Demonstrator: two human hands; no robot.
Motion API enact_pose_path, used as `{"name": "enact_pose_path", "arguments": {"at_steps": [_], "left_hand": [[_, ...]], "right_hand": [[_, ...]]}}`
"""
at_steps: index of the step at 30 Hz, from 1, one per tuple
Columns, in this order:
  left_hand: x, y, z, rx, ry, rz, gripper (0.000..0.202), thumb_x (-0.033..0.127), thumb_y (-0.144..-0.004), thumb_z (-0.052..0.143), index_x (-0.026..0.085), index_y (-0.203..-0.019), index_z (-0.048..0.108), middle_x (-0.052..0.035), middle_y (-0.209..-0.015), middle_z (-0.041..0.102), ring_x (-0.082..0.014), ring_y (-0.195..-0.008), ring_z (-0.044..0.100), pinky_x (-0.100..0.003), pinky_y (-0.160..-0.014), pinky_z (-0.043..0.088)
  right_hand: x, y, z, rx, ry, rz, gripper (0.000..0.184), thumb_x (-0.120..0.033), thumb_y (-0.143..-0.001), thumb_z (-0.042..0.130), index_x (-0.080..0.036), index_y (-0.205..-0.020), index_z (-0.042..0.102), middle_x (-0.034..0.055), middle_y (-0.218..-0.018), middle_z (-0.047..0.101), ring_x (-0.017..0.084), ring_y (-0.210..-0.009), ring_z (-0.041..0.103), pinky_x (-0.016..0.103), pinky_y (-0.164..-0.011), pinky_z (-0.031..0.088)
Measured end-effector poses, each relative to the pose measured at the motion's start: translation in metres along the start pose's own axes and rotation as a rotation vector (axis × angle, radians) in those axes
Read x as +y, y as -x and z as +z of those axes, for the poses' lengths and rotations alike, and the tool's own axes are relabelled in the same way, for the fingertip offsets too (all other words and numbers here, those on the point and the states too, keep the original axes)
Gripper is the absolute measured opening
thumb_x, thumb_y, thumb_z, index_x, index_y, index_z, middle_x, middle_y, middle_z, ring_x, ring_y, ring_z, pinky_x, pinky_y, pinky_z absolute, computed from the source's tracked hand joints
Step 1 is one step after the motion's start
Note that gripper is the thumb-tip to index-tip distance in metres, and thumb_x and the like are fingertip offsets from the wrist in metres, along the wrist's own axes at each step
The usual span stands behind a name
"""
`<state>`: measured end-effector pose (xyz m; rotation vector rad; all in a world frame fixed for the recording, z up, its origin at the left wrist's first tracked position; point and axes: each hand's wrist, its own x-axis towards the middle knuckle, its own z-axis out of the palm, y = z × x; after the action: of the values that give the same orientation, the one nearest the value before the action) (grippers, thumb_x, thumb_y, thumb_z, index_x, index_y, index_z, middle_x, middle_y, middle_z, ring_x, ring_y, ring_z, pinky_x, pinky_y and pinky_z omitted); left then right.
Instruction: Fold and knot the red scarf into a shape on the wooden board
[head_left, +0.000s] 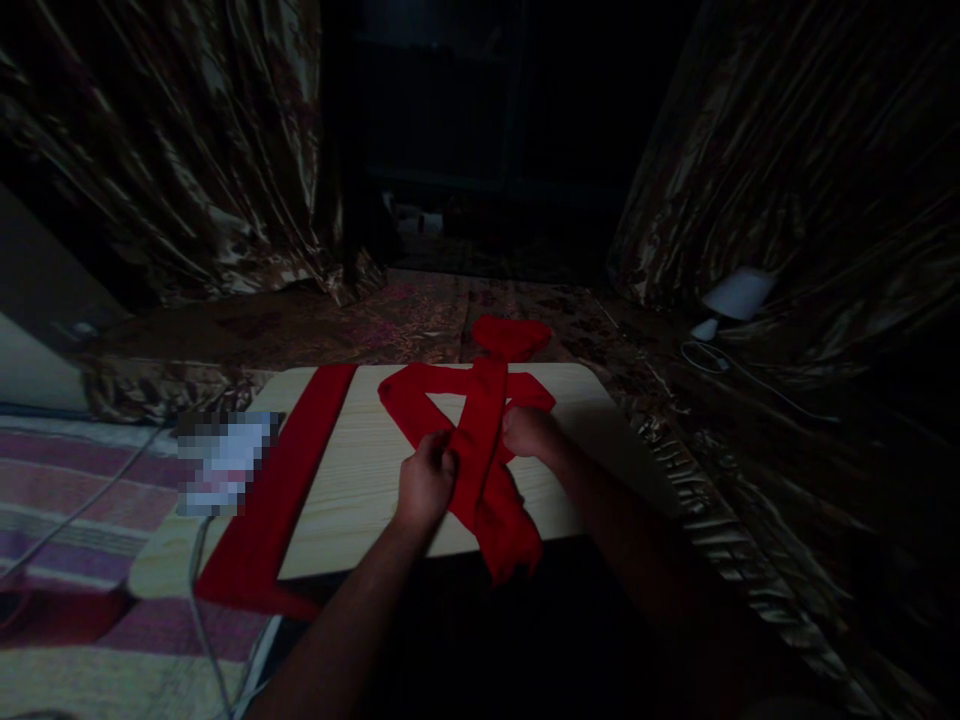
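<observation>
A long red cloth strip (480, 420) lies crossed and looped on a pale wooden board (360, 470), its ends hanging over the board's near edge. My left hand (425, 480) is closed, pinching the strip on its left side. My right hand (531, 433) is closed on the strip from the right. The two hands sit close together at the crossing. A second red strip (289, 470) lies flat and diagonal along the board's left part, untouched.
A blurred white object (225, 462) with a cable rests at the board's left edge. A striped mat (67, 520) lies on the left. Patterned curtains hang on both sides. A white device (739, 295) with a cord sits at the right. The room is dark.
</observation>
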<state>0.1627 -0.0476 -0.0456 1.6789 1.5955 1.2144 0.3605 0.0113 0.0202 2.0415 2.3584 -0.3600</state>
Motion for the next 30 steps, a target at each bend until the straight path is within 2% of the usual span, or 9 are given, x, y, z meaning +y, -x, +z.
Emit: {"name": "enact_pose_path", "arguments": {"at_steps": [4, 6, 11, 15, 18, 22, 27, 29, 30], "left_hand": [[0.0, 0.0, 0.0, 0.01, -0.021, 0.021, 0.033, 0.026, -0.088, 0.055, 0.02, -0.119, 0.067, -0.0105, -0.11, 0.076, -0.0249, -0.098, 0.073, -0.035, -0.087, 0.054], [0.0, 0.0, 0.0, 0.016, -0.024, 0.032, 0.033, 0.028, -0.088, 0.056, 0.02, -0.117, 0.067, -0.0108, -0.108, 0.076, -0.0253, -0.097, 0.073, -0.035, -0.086, 0.054], [-0.003, 0.001, -0.002, 0.017, 0.046, -0.011, 0.036, 0.031, -0.084, 0.059, 0.02, -0.117, 0.067, -0.0101, -0.104, 0.076, -0.024, -0.091, 0.072, -0.034, -0.082, 0.053], [-0.003, -0.002, -0.002, -0.04, 0.126, -0.104, 0.042, 0.033, -0.079, 0.064, 0.02, -0.119, 0.064, -0.0097, -0.101, 0.075, -0.023, -0.088, 0.071, -0.033, -0.078, 0.053], [0.002, -0.006, -0.007, -0.133, 0.333, -0.24, 0.056, 0.03, -0.07, 0.072, 0.018, -0.124, 0.059, -0.0094, -0.097, 0.073, -0.0222, -0.081, 0.07, -0.033, -0.073, 0.053], [0.017, -0.009, -0.019, -0.331, 0.584, -0.367, 0.079, 0.021, -0.058, 0.076, 0.016, -0.132, 0.048, -0.0075, -0.09, 0.073, -0.0205, -0.075, 0.069, -0.032, -0.071, 0.052], [0.033, -0.012, -0.029, -0.508, 0.373, -0.323, 0.081, 0.016, -0.059, 0.073, 0.013, -0.136, 0.047, -0.001, -0.077, 0.069, -0.015, -0.062, 0.061, -0.026, -0.06, 0.044], [0.034, -0.016, -0.028, -0.472, 0.229, -0.301, 0.075, 0.018, -0.063, 0.071, 0.014, -0.135, 0.049, -0.003, -0.081, 0.07, -0.0165, -0.065, 0.062, -0.027, -0.061, 0.045], [0.033, -0.017, -0.027, -0.395, 0.145, -0.288, 0.071, 0.02, -0.064, 0.071, 0.014, -0.132, 0.052, -0.0058, -0.087, 0.07, -0.0188, -0.071, 0.064, -0.029, -0.064, 0.047]], "right_hand": [[-0.003, 0.024, 0.008, 0.128, -0.026, -0.393, 0.02, -0.014, -0.083, 0.057, -0.018, -0.089, 0.075, 0.0091, -0.102, 0.075, 0.021, -0.098, 0.066, 0.028, -0.09, 0.044], [-0.005, 0.027, 0.012, 0.145, -0.086, -0.477, 0.02, -0.012, -0.084, 0.055, -0.017, -0.086, 0.074, 0.0074, -0.103, 0.074, 0.018, -0.098, 0.064, 0.025, -0.089, 0.043], [-0.005, 0.027, 0.02, -0.004, -0.277, -0.302, 0.013, -0.017, -0.086, 0.057, -0.016, -0.083, 0.07, 0.0016, -0.083, 0.071, 0.012, -0.072, 0.06, 0.021, -0.062, 0.038], [-0.004, 0.025, 0.02, -0.166, -0.346, -0.269, 0.008, -0.022, -0.078, 0.067, -0.016, -0.082, 0.069, -0.0013, -0.077, 0.069, 0.01, -0.066, 0.056, 0.02, -0.056, 0.034], [-0.004, 0.023, 0.019, -0.212, -0.308, -0.289, 0.008, -0.023, -0.072, 0.071, -0.017, -0.076, 0.068, -0.003, -0.072, 0.066, 0.01, -0.066, 0.055, 0.019, -0.056, 0.034], [-0.004, 0.024, 0.018, -0.246, -0.34, -0.279, 0.011, -0.023, -0.07, 0.074, -0.017, -0.075, 0.066, -0.005, -0.066, 0.062, 0.01, -0.062, 0.052, 0.019, -0.054, 0.034], [-0.004, 0.025, 0.019, -0.189, -0.454, -0.207, 0.013, -0.015, -0.067, 0.075, -0.016, -0.072, 0.063, -0.0051, -0.063, 0.06, 0.009, -0.06, 0.053, 0.017, -0.052, 0.035], [-0.004, 0.02, 0.02, -0.113, -0.547, -0.13, 0.013, -0.01, -0.07, 0.071, -0.016, -0.081, 0.065, -0.0037, -0.067, 0.062, 0.009, -0.061, 0.055, 0.016, -0.053, 0.037], [-0.004, 0.016, 0.021, -0.068, -0.602, -0.063, 0.018, -0.009, -0.074, 0.067, -0.016, -0.09, 0.065, -0.0028, -0.069, 0.063, 0.009, -0.061, 0.056, 0.016, -0.053, 0.038]]}}
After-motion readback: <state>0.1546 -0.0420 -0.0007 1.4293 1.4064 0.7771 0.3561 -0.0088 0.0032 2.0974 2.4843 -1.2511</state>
